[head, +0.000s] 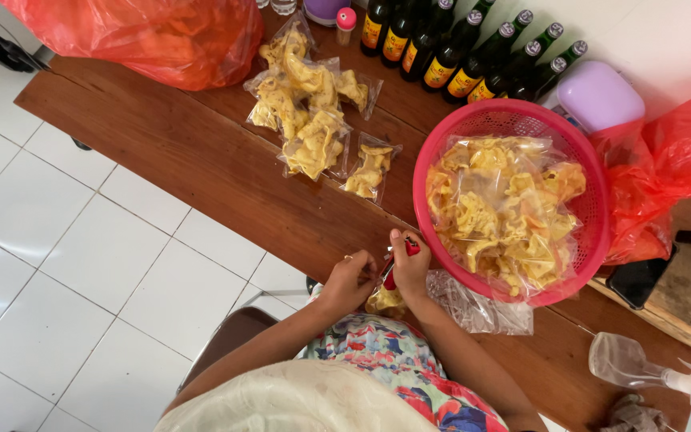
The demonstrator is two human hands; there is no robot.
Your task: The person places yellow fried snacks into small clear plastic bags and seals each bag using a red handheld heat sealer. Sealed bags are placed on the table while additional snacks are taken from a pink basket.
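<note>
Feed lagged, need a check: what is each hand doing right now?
Left hand: curled on the small bag of chips.
Right hand: closed on a red lighter.

You see clear cracker packets (pixel 313 112) piled mid-table, more packets (pixel 505 212) in the pink basket, and yellow-red labels (pixel 439 74) on dark bottles.

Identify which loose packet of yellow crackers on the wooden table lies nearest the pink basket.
The small single packet, lying alone just left of the pink basket; the other packets sit piled together farther up the wooden table.
</note>
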